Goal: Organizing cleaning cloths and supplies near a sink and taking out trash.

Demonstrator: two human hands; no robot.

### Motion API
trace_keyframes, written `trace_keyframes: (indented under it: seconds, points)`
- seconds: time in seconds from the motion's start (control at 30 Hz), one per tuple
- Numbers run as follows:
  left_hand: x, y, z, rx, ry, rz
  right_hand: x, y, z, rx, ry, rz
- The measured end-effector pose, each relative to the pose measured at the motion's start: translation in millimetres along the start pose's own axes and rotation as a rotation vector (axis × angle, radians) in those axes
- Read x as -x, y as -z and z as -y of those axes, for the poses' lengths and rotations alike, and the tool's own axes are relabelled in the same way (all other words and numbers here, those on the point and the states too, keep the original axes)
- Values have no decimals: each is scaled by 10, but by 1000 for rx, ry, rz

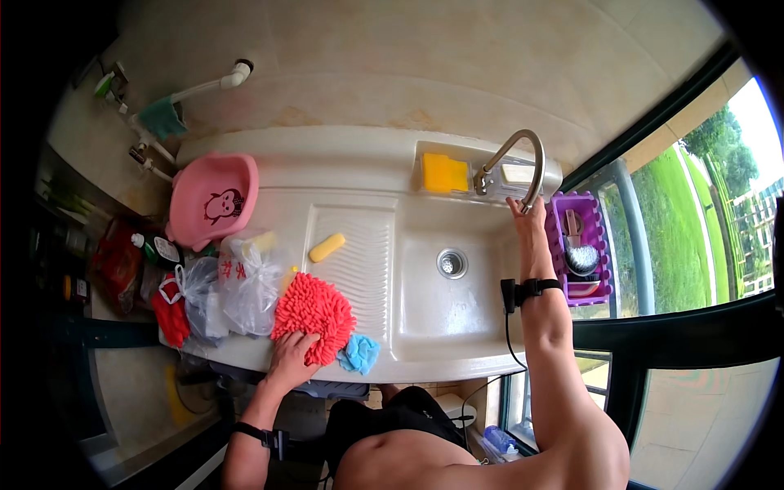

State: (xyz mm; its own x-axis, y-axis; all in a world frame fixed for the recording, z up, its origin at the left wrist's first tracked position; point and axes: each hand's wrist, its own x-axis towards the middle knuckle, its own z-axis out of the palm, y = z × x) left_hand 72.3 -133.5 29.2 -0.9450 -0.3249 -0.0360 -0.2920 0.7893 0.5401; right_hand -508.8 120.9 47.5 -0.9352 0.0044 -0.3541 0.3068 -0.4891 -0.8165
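Observation:
My left hand (295,358) grips the near left edge of a coral-red chenille wash mitt (315,315), which lies on the ribbed drainboard of a white laundry sink. A crumpled light-blue cloth (359,354) touches the mitt's right side. At the sink's back right corner, my right hand (528,219) is at the outlet end of the curved metal faucet (539,156). The spout partly covers its fingers, so whether they grip it is unclear. The basin (429,318) shows a metal drain strainer (452,263); no running water is visible. A yellow bar of soap (327,247) rests on the drainboard.
Clear plastic bags (248,294) and a pink penguin basin (214,196) crowd the left side. Behind the sink, a yellow sponge (444,173) and a white bar (517,174) flank the faucet base. A purple basket (557,245) with brushes stands right, beside the window.

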Motion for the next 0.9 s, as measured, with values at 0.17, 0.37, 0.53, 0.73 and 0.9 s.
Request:
trace_keyframes:
  seconds: [0.17, 0.37, 0.53, 0.73, 0.9]
  points:
    - [7, 6, -10, 13, -7, -14, 451, 68, -401, 66, -84, -202]
    - [18, 14, 9, 8, -40, 6, 1748, -364, -1169, 959, -15, 634]
    - [57, -37, 73, 6, -23, 15, 2253, -1006, -1858, 1526, 684, 1070]
    - [-21, -70, 30, 3, -56, 7, 2393, -1258, -2379, 1594, 1074, 1309]
    - [20, -91, 61, 6, -46, 38, 2437, -1373, -2486, 1633, 1040, 1288]
